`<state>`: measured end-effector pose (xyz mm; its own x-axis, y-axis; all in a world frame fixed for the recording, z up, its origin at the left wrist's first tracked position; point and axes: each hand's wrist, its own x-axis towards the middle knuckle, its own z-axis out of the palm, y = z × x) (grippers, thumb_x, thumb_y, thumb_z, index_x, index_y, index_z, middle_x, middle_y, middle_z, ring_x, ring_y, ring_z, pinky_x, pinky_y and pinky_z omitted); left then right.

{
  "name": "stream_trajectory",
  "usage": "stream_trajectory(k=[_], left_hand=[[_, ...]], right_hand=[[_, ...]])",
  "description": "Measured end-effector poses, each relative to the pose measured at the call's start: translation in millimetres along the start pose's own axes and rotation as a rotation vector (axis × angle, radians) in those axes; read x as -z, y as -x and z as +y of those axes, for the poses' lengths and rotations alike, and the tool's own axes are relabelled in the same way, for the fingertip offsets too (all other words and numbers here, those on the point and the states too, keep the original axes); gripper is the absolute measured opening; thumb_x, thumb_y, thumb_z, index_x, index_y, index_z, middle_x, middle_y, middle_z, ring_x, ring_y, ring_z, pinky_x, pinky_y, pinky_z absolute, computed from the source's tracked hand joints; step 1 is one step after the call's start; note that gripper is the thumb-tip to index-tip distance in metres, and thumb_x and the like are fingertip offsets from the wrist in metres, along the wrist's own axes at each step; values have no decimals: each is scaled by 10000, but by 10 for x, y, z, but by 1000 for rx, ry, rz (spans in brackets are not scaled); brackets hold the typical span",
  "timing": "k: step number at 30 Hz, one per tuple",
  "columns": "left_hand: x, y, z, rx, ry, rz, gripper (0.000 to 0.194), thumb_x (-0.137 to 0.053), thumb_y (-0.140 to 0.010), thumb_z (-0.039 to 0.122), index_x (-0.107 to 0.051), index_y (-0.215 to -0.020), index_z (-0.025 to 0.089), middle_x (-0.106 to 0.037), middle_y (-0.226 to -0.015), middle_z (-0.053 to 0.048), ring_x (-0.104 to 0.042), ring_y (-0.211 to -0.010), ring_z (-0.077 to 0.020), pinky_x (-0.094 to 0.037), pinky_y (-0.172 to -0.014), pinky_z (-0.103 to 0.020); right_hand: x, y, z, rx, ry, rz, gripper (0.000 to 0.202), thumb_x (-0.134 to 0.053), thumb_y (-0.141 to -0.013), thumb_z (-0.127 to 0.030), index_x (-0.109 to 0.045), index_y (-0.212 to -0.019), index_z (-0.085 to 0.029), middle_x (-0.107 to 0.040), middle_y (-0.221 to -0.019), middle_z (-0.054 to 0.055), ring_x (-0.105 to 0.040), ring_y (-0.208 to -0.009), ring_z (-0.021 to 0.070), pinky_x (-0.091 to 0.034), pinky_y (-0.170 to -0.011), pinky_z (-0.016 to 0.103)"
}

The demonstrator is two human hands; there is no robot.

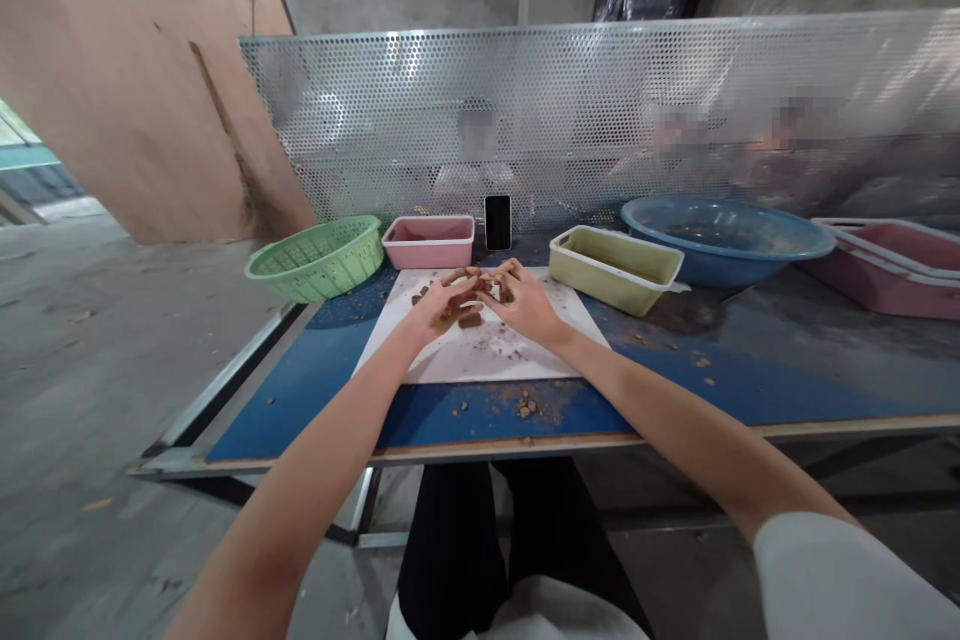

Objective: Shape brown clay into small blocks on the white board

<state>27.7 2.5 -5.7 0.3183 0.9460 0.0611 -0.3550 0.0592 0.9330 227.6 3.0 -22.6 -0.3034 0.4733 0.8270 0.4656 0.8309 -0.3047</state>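
Note:
Both my hands meet over a white sheet (442, 365) that lies on the blue tabletop. The curled fingers of my left hand (439, 308) and my right hand (526, 305) pinch a small dark brown lump (484, 288) between them. The fingers cover much of this lump, and its exact kind cannot be made out. Just below the fingertips a brown chunk (470, 320) rests on the sheet. Several more brown pieces (418, 297) lie beside my left hand, partly hidden by it. Brown crumbs (510, 345) are scattered over the sheet.
Behind the sheet stand a pink basin (429, 254) and an upright phone (498, 223). A green basket (319, 265) is at left; a yellow-green basin (611, 278), blue tub (720, 255) and pink containers (885, 285) are at right. A perforated metal panel (570, 120) rises behind.

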Motion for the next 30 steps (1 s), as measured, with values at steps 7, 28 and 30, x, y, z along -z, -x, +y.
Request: stream_trajectory(k=[7,28,30], left_hand=[[-17,10,6,-14,-26,26,517,-1014,-635,276,-727,-1052,175,-773,-953,-48,-733,-789,-163,-598,-771,-307],[13,1,2,65,89,30,373,-971,-734,262,-708,-982,170,-788,-982,-56,-766,-843,-158,-634,-846,-298],[10,15,-3,84,85,19,369,-966,-743,250,-705,-995,180,-786,-975,-46,-766,-840,-157,-637,-851,-307]], right_hand=[[20,-16,46,132,201,-68,221,-585,-1079,-386,-711,-1103,-206,-645,-1006,98,-630,-983,248,-556,-916,406],[20,-3,39,128,53,-52,277,-583,-1080,-413,-710,-1209,-203,-681,-979,79,-666,-976,239,-573,-936,387],[8,12,37,130,37,-40,263,-591,-1077,-407,-713,-1193,-206,-679,-963,72,-663,-959,236,-566,-943,387]])
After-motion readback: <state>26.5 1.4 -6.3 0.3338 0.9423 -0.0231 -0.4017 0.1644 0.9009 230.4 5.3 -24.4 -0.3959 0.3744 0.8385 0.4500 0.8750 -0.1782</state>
